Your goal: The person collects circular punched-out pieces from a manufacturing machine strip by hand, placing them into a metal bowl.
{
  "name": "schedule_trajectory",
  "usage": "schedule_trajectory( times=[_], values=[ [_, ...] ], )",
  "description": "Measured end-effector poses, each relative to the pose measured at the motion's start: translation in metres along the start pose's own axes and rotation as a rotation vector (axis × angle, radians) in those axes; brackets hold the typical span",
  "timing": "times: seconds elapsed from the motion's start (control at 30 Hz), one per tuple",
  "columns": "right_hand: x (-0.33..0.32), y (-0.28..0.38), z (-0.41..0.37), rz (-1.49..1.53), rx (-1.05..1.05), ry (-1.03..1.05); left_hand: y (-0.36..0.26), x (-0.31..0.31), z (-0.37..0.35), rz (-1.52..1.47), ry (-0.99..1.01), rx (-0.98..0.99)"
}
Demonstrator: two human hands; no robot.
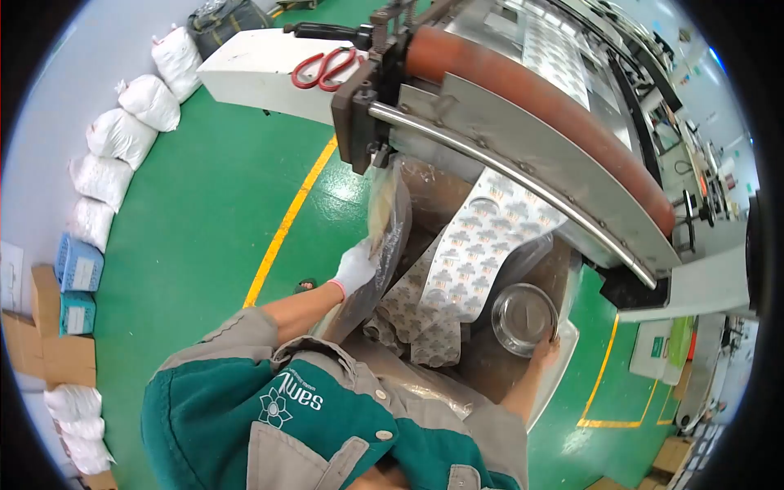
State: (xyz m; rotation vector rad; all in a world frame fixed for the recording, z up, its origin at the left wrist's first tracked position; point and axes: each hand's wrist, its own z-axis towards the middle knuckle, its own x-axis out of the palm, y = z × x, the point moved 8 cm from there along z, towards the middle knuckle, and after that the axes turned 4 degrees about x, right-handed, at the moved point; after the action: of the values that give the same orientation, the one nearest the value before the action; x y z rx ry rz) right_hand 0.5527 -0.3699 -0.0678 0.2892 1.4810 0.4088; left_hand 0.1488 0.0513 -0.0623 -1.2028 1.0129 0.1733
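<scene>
My left hand point(357, 269), in a white glove, is closed on the edge of a clear plastic liner point(395, 237) at the left side of a bin. Low on the right, my right hand point(545, 353) grips the rim of a round, clear, shiny dish point(523, 319), tilted inside the bin point(565, 347). A long strip of printed white film point(474, 257) hangs from the machine into the bin. Its lower end lies folded over greyer printed film point(404, 302). My right fingertips are partly hidden.
Above the bin is a machine with an orange-red roller point(539, 106) and a steel bar point(523, 192). Red-handled scissors point(327, 69) lie on its white arm point(261, 69). Stuffed white bags point(122, 135) and blue baskets point(79, 261) line the left wall. Yellow lines point(290, 220) mark the green floor.
</scene>
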Motion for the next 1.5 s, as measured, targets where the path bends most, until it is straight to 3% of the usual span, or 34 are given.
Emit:
schedule_trajectory(
  times=[0.13,0.17,0.2,0.3,0.33,0.4,0.5,0.67,0.73,0.8,0.9,1.0,1.17,1.23,1.33,1.43,1.5],
  values=[
    [0.0,0.002,0.005,0.016,-0.034,0.035,0.001,-0.016,0.008,0.042,0.043,-0.009],
    [0.004,-0.002,0.009,0.028,-0.073,0.011,0.008,-0.019,0.019,0.054,0.151,-0.023],
    [0.006,-0.013,0.015,0.036,-0.113,-0.013,0.012,-0.028,0.025,0.042,0.107,-0.061],
    [0.008,-0.015,0.019,0.133,-0.189,0.021,0.005,-0.042,0.08,0.059,-0.207,0.171],
    [0.01,-0.018,0.018,0.157,-0.177,0.052,0.006,-0.037,0.101,0.061,-0.207,0.164],
    [0.009,-0.025,0.018,0.142,-0.164,0.025,0.022,0.008,0.128,-0.445,0.142,-0.172],
    [0.005,-0.023,0.016,0.173,-0.18,0.056,0.002,0.019,0.125,-0.404,0.272,-0.269],
    [0.0,-0.011,0.005,0.258,-0.114,0.132,-0.002,0.042,0.122,-0.51,0.179,-0.166],
    [0.006,-0.015,0.008,0.222,-0.192,0.034,-0.012,0.047,0.13,-0.388,0.185,-0.061],
    [0.008,-0.019,0.01,0.198,-0.186,0.019,-0.004,0.05,0.135,-0.366,0.216,-0.106],
    [0.012,-0.016,0.007,0.198,-0.078,0.131,0.003,0.045,0.154,-0.288,0.278,-0.151],
    [0.005,-0.006,0.0,0.232,-0.059,0.057,0.001,0.053,0.173,-0.043,0.365,-0.023],
    [0.023,-0.028,0.017,0.103,0.032,0.056,0.04,0.072,0.21,-0.188,0.185,-0.133],
    [0.027,-0.03,0.019,0.024,-0.035,0.034,0.046,0.071,0.207,-0.203,0.178,-0.156],
    [0.02,-0.025,0.006,0.027,-0.083,-0.012,-0.007,0.031,0.176,-0.013,0.171,0.074],
    [0.001,-0.004,-0.004,0.023,-0.043,0.015,-0.008,0.027,0.177,-0.1,0.154,0.067],
    [0.014,-0.028,0.006,-0.059,0.047,0.023,-0.001,0.03,0.183,-0.142,0.207,0.05]
  ],
)
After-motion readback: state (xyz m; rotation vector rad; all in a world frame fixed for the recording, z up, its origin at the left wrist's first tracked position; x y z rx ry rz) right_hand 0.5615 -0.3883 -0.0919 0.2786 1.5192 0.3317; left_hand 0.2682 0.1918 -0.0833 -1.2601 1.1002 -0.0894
